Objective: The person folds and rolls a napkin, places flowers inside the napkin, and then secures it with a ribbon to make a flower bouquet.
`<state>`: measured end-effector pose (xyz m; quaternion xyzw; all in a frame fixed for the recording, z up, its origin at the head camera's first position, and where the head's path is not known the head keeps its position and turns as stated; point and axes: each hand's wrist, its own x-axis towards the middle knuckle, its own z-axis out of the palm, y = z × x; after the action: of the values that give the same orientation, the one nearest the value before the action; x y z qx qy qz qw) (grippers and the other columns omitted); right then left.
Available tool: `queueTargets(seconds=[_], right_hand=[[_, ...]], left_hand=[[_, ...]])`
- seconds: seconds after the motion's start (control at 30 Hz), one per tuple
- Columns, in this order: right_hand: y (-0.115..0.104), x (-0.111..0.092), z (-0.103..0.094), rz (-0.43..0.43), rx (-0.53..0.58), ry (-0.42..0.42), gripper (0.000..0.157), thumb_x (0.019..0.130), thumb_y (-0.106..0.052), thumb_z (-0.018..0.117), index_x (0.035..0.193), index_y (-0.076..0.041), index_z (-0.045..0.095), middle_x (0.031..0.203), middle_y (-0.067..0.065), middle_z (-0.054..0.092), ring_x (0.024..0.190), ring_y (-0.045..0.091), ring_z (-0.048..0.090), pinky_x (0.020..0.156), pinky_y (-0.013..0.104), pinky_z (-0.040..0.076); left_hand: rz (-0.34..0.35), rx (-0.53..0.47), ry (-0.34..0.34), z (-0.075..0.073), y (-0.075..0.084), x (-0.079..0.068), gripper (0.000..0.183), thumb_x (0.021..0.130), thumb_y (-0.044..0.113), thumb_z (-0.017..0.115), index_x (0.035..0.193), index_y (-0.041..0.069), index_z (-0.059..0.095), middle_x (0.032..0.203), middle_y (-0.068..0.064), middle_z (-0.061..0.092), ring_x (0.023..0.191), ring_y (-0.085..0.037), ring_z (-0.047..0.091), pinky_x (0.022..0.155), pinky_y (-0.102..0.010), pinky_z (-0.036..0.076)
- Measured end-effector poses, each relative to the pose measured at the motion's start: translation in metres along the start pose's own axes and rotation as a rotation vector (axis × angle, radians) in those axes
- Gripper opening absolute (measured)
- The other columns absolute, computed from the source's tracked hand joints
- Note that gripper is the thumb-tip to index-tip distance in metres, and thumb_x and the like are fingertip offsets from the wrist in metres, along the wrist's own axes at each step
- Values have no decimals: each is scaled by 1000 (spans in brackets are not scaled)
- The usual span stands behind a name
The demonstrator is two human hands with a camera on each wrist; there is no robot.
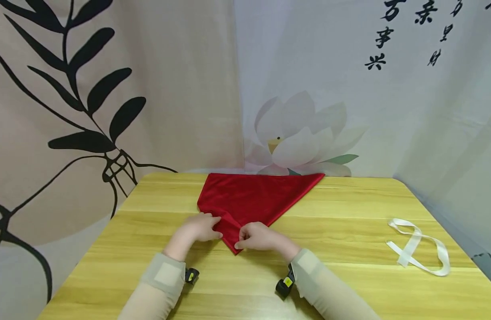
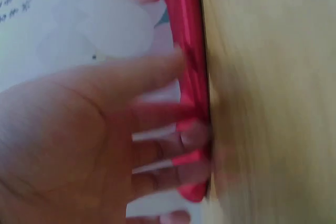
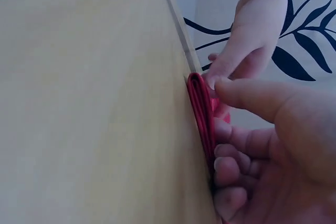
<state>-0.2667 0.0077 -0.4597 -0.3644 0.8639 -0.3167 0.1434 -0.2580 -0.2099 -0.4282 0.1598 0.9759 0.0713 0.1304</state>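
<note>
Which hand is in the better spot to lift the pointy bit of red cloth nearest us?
Probably the right hand: it touches the red cloth close to that point. The left hand is farther from it, at the cloth's left edge, so it seems better placed to steady the cloth.

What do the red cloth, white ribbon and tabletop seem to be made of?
Red cloth: satin or velvet-like fabric, perhaps, given its soft sheen. White ribbon: likely smooth fabric, judging by its limp, flat loops. Tabletop: wood or wood-look laminate, slightly glossy, with grain streaks and pale reflections.
</note>
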Motion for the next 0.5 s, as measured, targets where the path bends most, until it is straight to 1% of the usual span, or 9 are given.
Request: queueTargets(seconds=[0.1, 0.17, 0.3, 0.37, 0.4, 0.47, 0.5], right_hand=[[-1, 3, 1, 24, -23, -29, 28, 84, -30, 74, 65, -15, 59, 54, -12, 48, 54, 2, 41, 54, 20, 34], [-3, 5, 2, 39, -40, -37, 34, 81, -36, 77, 62, -16, 57, 52, -12, 47, 51, 2, 40, 51, 19, 32], [-9, 7, 3, 56, -109, -32, 53, 73, -50, 80, 53, -18, 42, 46, -13, 32, 47, 3, 28, 46, 21, 24], [-12, 8, 5, 62, -161, -24, 59, 70, -54, 81, 52, -18, 38, 45, -13, 26, 47, 4, 24, 46, 22, 21], [-14, 9, 7, 70, -181, -20, 60, 68, -55, 81, 52, -17, 37, 45, -12, 25, 47, 4, 24, 46, 22, 20], [-16, 10, 9, 90, -228, -24, 58, 67, -57, 81, 55, -17, 41, 46, -12, 29, 48, 5, 27, 46, 22, 23], [-16, 11, 11, 99, -253, -25, 56, 67, -57, 81, 57, -17, 43, 47, -11, 31, 48, 5, 28, 46, 22, 24]], left_hand=[[-49, 26, 26, -3, -10, -2, 56, 89, 34, 65, 134, 2, 56, 131, -21, 56, 121, -42, 50, 94, -55, 42], [-72, 17, 34, -4, -16, -3, 56, 90, 34, 64, 135, 3, 55, 130, -20, 56, 119, -42, 51, 93, -56, 42], [-93, 1, 29, -6, -22, -4, 58, 91, 35, 63, 139, 5, 52, 134, -20, 54, 122, -42, 49, 94, -57, 41], [-86, 8, 26, -7, -22, -6, 58, 90, 37, 64, 138, 7, 53, 133, -19, 54, 123, -40, 48, 95, -57, 40], [-73, 12, 25, -8, -21, -7, 58, 89, 37, 65, 137, 7, 54, 130, -18, 55, 122, -39, 48, 93, -57, 40], [-38, 9, 13, -9, -18, -9, 57, 87, 37, 67, 136, 8, 56, 118, -13, 57, 115, -33, 49, 90, -53, 41], [-11, 1, 8, -9, -17, -10, 57, 87, 36, 68, 136, 9, 57, 111, -10, 56, 110, -30, 48, 87, -51, 41]])
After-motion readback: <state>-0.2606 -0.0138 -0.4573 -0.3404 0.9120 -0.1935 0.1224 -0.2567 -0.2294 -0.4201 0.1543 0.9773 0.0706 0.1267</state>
